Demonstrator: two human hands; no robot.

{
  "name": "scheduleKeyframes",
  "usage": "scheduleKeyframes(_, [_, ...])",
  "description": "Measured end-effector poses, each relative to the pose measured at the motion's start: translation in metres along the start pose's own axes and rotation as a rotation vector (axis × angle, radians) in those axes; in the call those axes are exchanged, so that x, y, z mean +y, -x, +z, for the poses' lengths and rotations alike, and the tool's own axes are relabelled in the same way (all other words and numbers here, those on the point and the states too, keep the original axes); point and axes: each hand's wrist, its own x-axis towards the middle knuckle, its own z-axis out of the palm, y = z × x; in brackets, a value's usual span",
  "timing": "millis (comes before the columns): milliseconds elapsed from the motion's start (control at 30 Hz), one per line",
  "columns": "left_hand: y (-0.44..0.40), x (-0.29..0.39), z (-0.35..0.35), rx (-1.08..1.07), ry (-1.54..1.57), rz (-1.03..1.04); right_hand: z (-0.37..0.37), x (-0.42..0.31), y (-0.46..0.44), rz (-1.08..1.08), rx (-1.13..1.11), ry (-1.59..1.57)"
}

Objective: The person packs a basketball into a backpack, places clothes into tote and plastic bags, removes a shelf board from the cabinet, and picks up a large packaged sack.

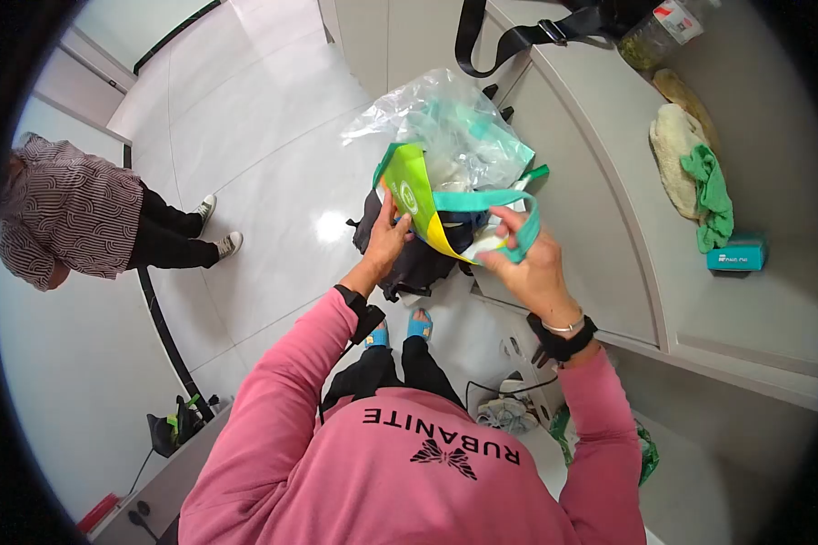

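A green and yellow shopping bag (411, 186) with turquoise handles is in front of me, its top open. My left hand (389, 238) lies against the bag's near left side, fingers apart and thumb toward the yellow edge. The turquoise handle loop is held in the curled fingers of my right hand (529, 263). Clear plastic (445, 118) with pale green pieces bulges out beyond the bag. A dark bag (418, 271) is below it, partly hidden.
Another person (82, 209) stands at the left. On the right are a grey cabinet (591, 209), a turquoise box (736, 256), a green cloth (707, 191), a plastic bottle (659, 38) and a black strap (509, 41). Shoes (507, 413) lie on the lower right.
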Motion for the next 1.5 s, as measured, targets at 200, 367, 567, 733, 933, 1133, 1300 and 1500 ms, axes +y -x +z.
scheduleKeyframes(200, [0.007,0.005,-0.005,0.04,-0.038,-0.001,0.038,0.043,-0.004,-0.413,-0.33,0.775])
scheduleKeyframes(367, [-0.007,-0.046,-0.037,0.267,0.03,0.052,0.029,0.041,-0.035,-0.426,-0.31,0.675])
scheduleKeyframes(567, [-0.024,-0.162,-0.032,0.466,-0.7,-0.089,-0.015,-0.027,-0.073,-0.512,-0.234,0.709])
scheduleKeyframes(733, [-0.06,-0.204,-0.04,0.509,-0.298,0.041,-0.072,-0.085,-0.058,-0.624,-0.141,0.882])
scheduleKeyframes(933, [-0.065,-0.117,-0.008,0.938,-0.151,0.076,-0.133,-0.101,-0.023,-0.39,-0.369,0.698])
scheduleKeyframes(1133, [-0.082,-0.073,0.025,0.777,-0.349,-0.15,-0.072,-0.092,0.004,0.292,0.146,-0.1])
scheduleKeyframes(1300, [-0.089,-0.132,0.042,0.214,-0.793,-0.204,-0.121,-0.092,-0.009,0.095,-0.188,0.244])
scheduleKeyframes(1500, [-0.066,-0.19,0.045,-0.277,-0.313,0.222,-0.141,-0.07,-0.005,-0.324,-0.409,0.52])
